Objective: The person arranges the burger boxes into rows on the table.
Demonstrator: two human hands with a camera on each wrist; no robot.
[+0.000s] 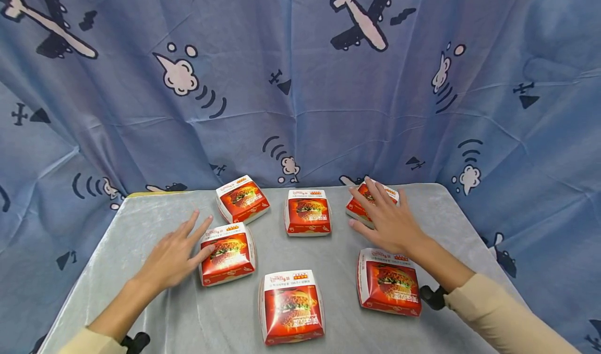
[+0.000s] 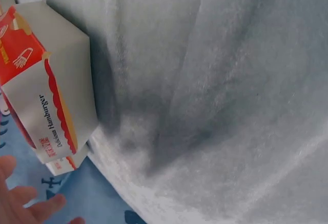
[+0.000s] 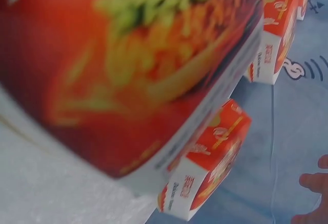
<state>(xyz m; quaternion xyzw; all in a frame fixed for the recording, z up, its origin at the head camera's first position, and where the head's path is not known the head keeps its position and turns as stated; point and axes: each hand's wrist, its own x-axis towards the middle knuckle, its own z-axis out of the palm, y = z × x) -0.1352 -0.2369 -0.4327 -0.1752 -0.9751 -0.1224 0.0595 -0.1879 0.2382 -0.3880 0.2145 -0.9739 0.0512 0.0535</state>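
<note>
Several red and white hamburger boxes lie on a grey cloth-covered table. Fingers spread, my left hand (image 1: 171,255) is at the left-hand hamburger box (image 1: 230,263), its thumb overlapping that box in the head view. Whether it touches the box I cannot tell. In the left wrist view those fingertips (image 2: 46,206) show at the lower left, holding nothing. My right hand (image 1: 389,221), fingers also spread, partly hides the back right hamburger box (image 1: 387,190). Fingers (image 3: 315,183) of it appear at the right edge of the right wrist view, apart from the boxes.
Other hamburger boxes stand at back left (image 1: 241,200), back middle (image 1: 307,213), front middle (image 1: 292,312) and front right (image 1: 392,286). A blue curtain (image 1: 300,83) with airplane prints hangs behind the table (image 1: 155,213).
</note>
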